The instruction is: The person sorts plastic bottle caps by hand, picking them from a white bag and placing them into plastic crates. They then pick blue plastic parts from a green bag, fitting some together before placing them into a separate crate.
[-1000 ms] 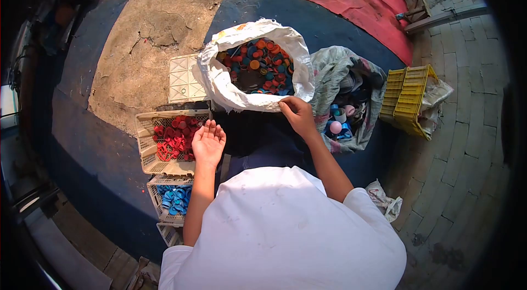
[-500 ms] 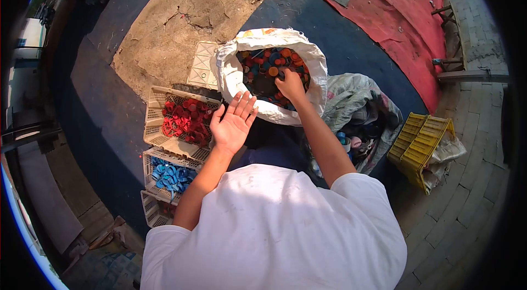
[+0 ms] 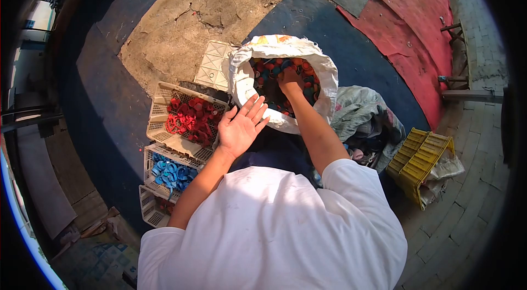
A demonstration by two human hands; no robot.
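Observation:
A white woven sack [image 3: 241, 78] stands open on the ground, full of mixed red, orange and blue bottle caps [image 3: 263, 73]. My right hand [image 3: 289, 80] reaches down into the sack among the caps; whether it holds any is hidden. My left hand [image 3: 241, 128] hovers palm up with fingers spread, empty, between the sack and a cream crate of red caps [image 3: 189, 120]. Below that crate sits a second crate of blue caps [image 3: 167, 173].
A third crate [image 3: 151, 210] pokes out at the lower left. An upturned cream crate [image 3: 214, 70] lies behind the sack. A patterned cloth bag [image 3: 365, 117] with assorted items sits to the right, and a yellow crate [image 3: 420, 163] beyond it. Red mats [image 3: 406, 26] cover the far ground.
My right hand moved from the sack's near rim down into the caps. My left hand shifted from over the red-cap crate toward the sack. The view swung left.

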